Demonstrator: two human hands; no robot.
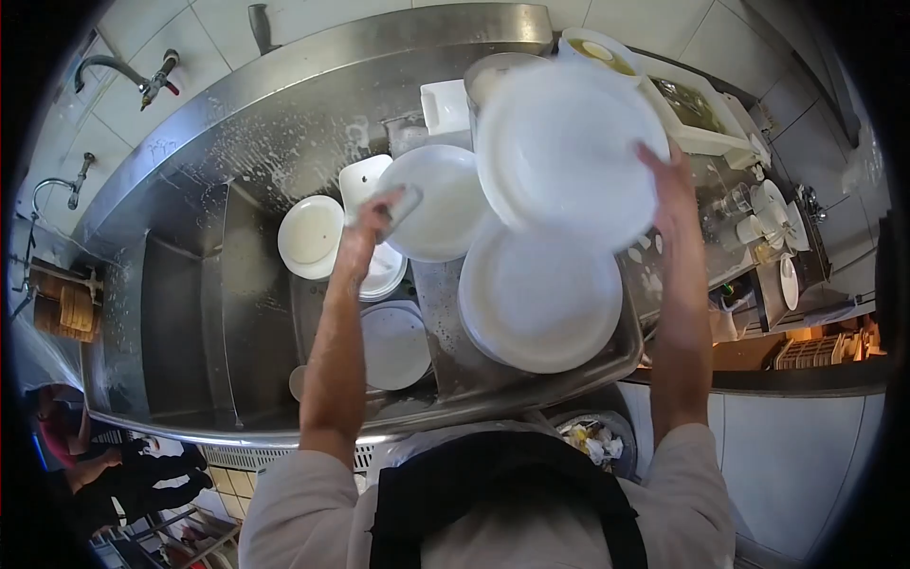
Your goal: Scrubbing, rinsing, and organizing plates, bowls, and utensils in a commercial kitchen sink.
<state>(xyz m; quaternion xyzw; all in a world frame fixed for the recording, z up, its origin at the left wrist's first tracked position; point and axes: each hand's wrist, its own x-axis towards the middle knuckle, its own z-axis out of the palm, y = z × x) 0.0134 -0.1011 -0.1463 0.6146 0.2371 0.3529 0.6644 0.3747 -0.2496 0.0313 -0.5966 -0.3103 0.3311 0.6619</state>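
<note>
My right hand (pixel 670 185) grips the right rim of a large white plate (pixel 569 142), blurred and tilted above the sink. Below it a stack of large round white plates (pixel 540 299) rests on the steel ledge (pixel 444 320), partly covered by the raised plate. In my left hand (pixel 368 222) is a pale, blurred sponge or scrubbing pad (pixel 405 208). That pad is over the left side of another round white plate (pixel 448 206); whether they touch, I cannot tell. Smaller white plates (pixel 311 235) and a squarish white dish (pixel 362 178) lie left of it in the sink.
A deep steel basin (pixel 178 320) is at left, with wall taps (pixel 149 85) beyond. A metal pot (pixel 498 71) and white tubs (pixel 693 114) of liquid stand at the back right. Glasses (pixel 739 199) crowd the right counter. A waste bin (pixel 601 441) sits below; a person (pixel 121 462) is at lower left.
</note>
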